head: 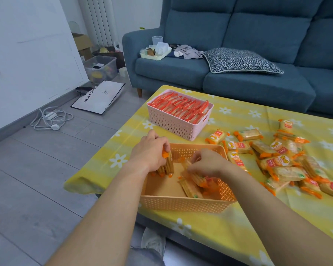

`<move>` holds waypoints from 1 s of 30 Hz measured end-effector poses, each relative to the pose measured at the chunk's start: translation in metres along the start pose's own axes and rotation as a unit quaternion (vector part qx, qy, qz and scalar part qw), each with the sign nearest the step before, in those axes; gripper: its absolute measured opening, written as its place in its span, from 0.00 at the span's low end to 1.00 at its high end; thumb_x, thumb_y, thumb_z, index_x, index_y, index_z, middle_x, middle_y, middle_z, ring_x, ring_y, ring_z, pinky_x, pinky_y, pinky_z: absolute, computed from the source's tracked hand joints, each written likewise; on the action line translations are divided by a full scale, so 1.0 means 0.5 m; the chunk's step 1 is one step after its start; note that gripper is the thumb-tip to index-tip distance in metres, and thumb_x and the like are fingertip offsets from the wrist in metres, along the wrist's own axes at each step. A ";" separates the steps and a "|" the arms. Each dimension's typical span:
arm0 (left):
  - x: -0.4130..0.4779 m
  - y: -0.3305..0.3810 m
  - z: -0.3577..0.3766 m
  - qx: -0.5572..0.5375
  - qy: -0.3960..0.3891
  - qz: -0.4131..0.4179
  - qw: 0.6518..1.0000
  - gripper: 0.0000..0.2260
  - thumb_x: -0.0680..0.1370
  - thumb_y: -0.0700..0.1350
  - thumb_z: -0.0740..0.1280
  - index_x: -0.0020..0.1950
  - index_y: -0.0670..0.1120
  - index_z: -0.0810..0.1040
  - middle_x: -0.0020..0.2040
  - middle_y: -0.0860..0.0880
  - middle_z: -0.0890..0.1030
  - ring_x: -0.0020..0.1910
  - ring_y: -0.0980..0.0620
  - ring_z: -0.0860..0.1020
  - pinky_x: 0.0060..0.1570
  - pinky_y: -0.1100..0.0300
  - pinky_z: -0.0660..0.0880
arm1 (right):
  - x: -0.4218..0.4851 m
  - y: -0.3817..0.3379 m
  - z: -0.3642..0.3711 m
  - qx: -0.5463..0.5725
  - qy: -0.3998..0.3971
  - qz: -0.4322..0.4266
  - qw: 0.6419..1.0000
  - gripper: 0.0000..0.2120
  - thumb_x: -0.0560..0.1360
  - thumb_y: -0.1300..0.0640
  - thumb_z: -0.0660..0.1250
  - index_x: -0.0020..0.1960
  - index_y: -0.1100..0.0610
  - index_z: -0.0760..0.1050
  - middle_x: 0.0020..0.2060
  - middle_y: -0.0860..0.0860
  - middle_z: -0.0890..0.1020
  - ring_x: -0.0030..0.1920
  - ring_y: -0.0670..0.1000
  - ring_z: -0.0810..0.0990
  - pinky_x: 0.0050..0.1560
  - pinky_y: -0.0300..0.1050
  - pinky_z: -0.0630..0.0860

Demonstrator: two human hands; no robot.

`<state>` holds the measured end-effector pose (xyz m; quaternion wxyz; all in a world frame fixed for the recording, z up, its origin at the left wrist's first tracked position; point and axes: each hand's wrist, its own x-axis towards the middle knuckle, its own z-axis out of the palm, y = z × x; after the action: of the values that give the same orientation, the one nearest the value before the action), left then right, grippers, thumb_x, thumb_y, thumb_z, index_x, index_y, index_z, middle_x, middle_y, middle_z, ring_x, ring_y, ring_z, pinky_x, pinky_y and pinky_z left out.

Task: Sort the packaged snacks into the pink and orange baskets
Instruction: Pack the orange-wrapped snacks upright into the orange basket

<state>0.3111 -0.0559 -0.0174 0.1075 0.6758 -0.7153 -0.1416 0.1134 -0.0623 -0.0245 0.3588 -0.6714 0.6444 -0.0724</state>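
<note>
**Both hands inside the orange basket (181, 204)**

The left hand (152, 150) grips upright cracker packets (167, 166) at the basket's left wall. The right hand (208, 162) curls its fingers round leaning packets (197, 179) beside them. Loose packets (281, 162) lie to the right, and the full pink basket (173, 121) stands beyond.

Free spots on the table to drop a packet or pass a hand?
Bare tablecloth: near strip in front of the orange basket; far stretch right of the pink basket, behind the loose packets. Orange basket's floor is bare between left hand and right hand. Crowded: loose packets right of the orange basket; pink basket full.
</note>
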 end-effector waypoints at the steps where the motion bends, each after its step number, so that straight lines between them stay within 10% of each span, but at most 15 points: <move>1: 0.000 0.000 0.000 0.001 -0.001 -0.001 1.000 0.13 0.71 0.43 0.74 0.48 0.59 0.76 0.56 0.55 0.66 0.55 0.51 0.70 0.44 0.56 0.68 | -0.002 -0.001 0.000 0.060 0.031 -0.021 0.997 0.10 0.67 0.56 0.75 0.46 0.58 0.79 0.35 0.49 0.79 0.34 0.49 0.76 0.35 0.43 0.73; 6: 0.002 0.000 0.000 0.007 -0.002 -0.004 1.000 0.14 0.70 0.44 0.75 0.49 0.59 0.75 0.56 0.54 0.66 0.55 0.51 0.71 0.44 0.56 0.68 | -0.008 -0.021 0.017 0.294 0.072 -0.096 0.948 0.14 0.69 0.66 0.74 0.53 0.58 0.78 0.40 0.51 0.77 0.37 0.50 0.77 0.32 0.45 0.75; 23: -0.002 0.013 -0.012 -0.045 0.012 0.042 0.998 0.23 0.67 0.53 0.77 0.59 0.61 0.73 0.57 0.54 0.68 0.60 0.51 0.68 0.54 0.51 0.74 | 0.014 -0.006 0.045 0.113 0.150 -0.127 0.974 0.15 0.66 0.66 0.69 0.48 0.49 0.82 0.42 0.44 0.83 0.43 0.47 0.81 0.45 0.45 0.77; 30: -0.006 0.050 -0.007 -0.030 0.061 0.087 0.994 0.06 0.71 0.54 0.75 0.42 0.58 0.79 0.47 0.55 0.73 0.55 0.50 0.70 0.46 0.56 0.69 | 0.012 -0.014 0.053 0.146 0.188 -0.094 0.967 0.13 0.69 0.63 0.70 0.50 0.51 0.83 0.43 0.45 0.84 0.45 0.49 0.81 0.47 0.42 0.74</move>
<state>0.2892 -0.0519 -0.0056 0.1829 0.6150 -0.7588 -0.1117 0.1349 -0.0582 -0.0424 0.3167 -0.6434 0.6168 -0.3245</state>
